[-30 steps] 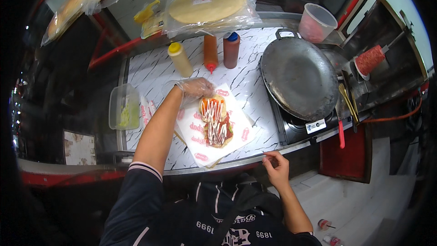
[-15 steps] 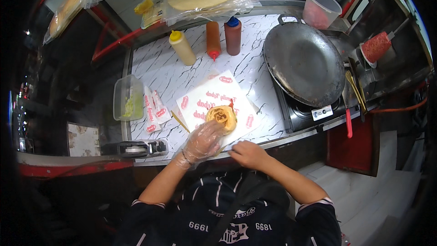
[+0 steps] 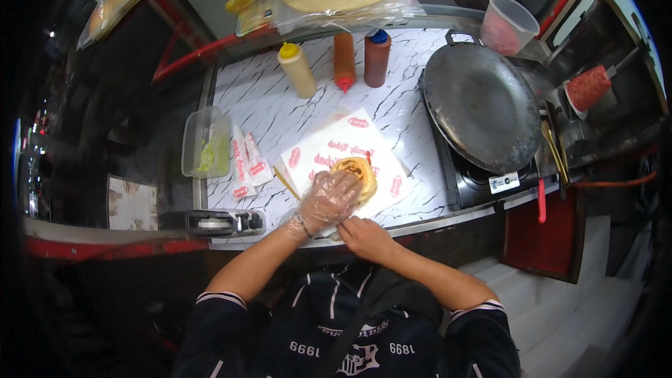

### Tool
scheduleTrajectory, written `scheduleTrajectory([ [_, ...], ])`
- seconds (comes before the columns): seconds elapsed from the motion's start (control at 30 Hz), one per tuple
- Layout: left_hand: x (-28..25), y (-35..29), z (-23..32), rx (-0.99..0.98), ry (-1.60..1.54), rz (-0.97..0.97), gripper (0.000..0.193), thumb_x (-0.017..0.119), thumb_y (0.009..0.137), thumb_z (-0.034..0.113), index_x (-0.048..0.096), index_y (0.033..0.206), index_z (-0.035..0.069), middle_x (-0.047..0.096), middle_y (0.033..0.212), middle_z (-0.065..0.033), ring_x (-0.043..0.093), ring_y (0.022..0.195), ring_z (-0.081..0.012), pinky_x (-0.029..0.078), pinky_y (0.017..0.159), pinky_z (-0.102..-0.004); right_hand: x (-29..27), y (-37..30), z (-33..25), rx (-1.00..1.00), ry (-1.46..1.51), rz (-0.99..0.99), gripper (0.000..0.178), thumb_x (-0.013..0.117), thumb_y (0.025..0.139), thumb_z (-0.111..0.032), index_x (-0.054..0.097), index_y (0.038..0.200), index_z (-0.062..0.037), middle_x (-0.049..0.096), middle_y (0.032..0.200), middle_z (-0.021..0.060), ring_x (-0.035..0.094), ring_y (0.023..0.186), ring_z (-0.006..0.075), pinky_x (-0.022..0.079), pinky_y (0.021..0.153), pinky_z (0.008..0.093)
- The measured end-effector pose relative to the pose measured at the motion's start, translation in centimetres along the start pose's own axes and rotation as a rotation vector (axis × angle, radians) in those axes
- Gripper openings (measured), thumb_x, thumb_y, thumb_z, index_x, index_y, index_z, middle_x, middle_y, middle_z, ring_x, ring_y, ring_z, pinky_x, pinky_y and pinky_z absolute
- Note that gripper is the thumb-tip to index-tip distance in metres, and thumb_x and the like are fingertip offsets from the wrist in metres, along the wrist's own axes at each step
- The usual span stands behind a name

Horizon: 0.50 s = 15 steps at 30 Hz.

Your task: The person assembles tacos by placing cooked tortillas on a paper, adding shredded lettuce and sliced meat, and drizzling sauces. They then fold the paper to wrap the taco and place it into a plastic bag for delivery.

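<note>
A rolled flatbread wrap [image 3: 365, 176] with browned patches lies on a sheet of white wrapping paper [image 3: 308, 161] with red print. My left hand [image 3: 327, 199], in a clear plastic glove, rests over the wrap with its fingers curved around the side facing me. The bare right hand [image 3: 365, 239] is at the near corner of the paper, by the counter's front edge. Its fingers are closed and pinch the paper there, close beside the gloved hand. The underside of the wrap is hidden.
Three sauce bottles [image 3: 297, 70] stand at the back. A black pan [image 3: 483, 108] sits on a stove at right, with a red-handled tool [image 3: 541, 199] beside it. At left are a plastic tub [image 3: 189, 143] of shredded greens, folded paper sleeves [image 3: 241, 168] and a tape dispenser [image 3: 222, 222].
My right hand has moved left to the paper's near corner, closer to the gloved hand. The left hand has slid further over the wrap. The whole view has shifted slightly.
</note>
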<state>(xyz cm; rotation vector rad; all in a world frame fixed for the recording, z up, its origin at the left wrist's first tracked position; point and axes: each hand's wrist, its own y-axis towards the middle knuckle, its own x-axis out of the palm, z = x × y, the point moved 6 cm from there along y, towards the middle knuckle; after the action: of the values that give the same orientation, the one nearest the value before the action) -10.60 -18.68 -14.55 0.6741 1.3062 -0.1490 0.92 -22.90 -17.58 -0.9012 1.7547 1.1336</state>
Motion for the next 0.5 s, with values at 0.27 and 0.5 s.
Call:
scheduleTrajectory([
  [0.27, 1.2, 2.2, -3.5, -0.070, 0.119, -0.064, 0.041, 0.067, 0.087, 0.023, 0.066, 0.126, 0.009, 0.062, 0.132, -0.0105, 0.056, 0.128, -0.0282, 0.040, 0.102, -0.0501, 0.7, -0.9, 1.3, 0.066, 0.209, 0.059, 0.013, 0.064, 0.083, -0.013, 0.064, 0.095, -0.0063, 0.060, 0.085, 0.0068, 0.064, 0.081, 0.0253, 0.054, 0.067, 0.0381],
  [0.5, 2.1, 3.9, -6.2, -0.098, 0.065, -0.191, 0.044, 0.062, 0.090, 0.015, 0.063, 0.134, 0.010, 0.057, 0.144, -0.0096, 0.048, 0.139, -0.0279, 0.035, 0.109, -0.0539, 0.4, -0.9, 3.8, 0.282, 0.547, 0.097, 0.007, 0.075, 0.083, -0.011, 0.070, 0.087, -0.0080, 0.064, 0.082, 0.0081, 0.067, 0.080, 0.0308, 0.054, 0.066, 0.0412],
])
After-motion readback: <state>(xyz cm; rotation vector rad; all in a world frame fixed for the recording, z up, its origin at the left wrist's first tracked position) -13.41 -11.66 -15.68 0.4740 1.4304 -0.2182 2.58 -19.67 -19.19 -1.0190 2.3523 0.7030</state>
